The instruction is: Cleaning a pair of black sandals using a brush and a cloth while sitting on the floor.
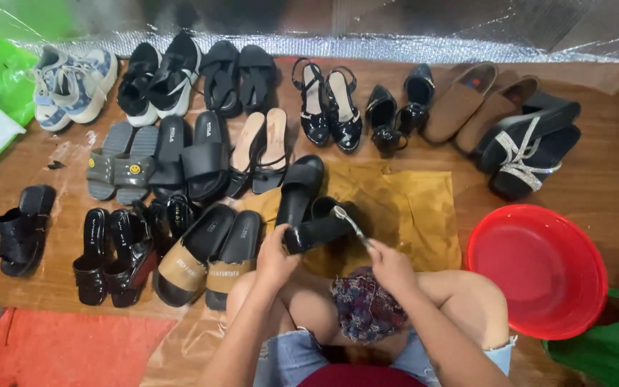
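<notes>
Over a mustard cloth [410, 208], left hand [275, 259] fingers grip a black sandal [318, 231]; right hand [390, 265] fingers pinch a brush [351, 223] against it.

Bare arms, frayed denim shorts [302, 355]

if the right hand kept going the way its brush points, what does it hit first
Most likely the black chunky-heeled sandal held by the left hand; the right hand aims its small brush at it, apparently already touching.
</notes>
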